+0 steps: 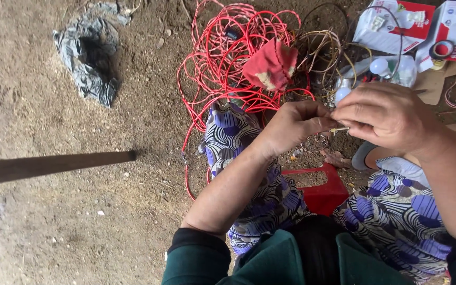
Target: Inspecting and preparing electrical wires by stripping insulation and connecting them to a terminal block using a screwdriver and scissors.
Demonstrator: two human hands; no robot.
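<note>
Over the bare dirt floor (54,227), beside tangled red wire (222,68), we kept both hands close, left hand (291,126) and right hand (386,116) pinched shut on the thin yellowish wire end (339,129), gripping steadily near its tip.

Up beyond your hands lies a loose tangle of thin red wire (222,63) on the dirt ground (54,221), with a crumpled red cloth (270,66) resting on top of it. Just right of that, still above your hands, you see coils of yellowish and dark wire (325,50) and white round light bulbs (391,68). Farther up and right sit red-and-white cardboard boxes (423,24), one bearing a roll of black tape (442,50). Below your hands, between your knees, stands a low red plastic stool (328,190). Well off to the left lie a crumpled grey plastic bag (88,53) and a long dark wooden stick (54,164).
</note>
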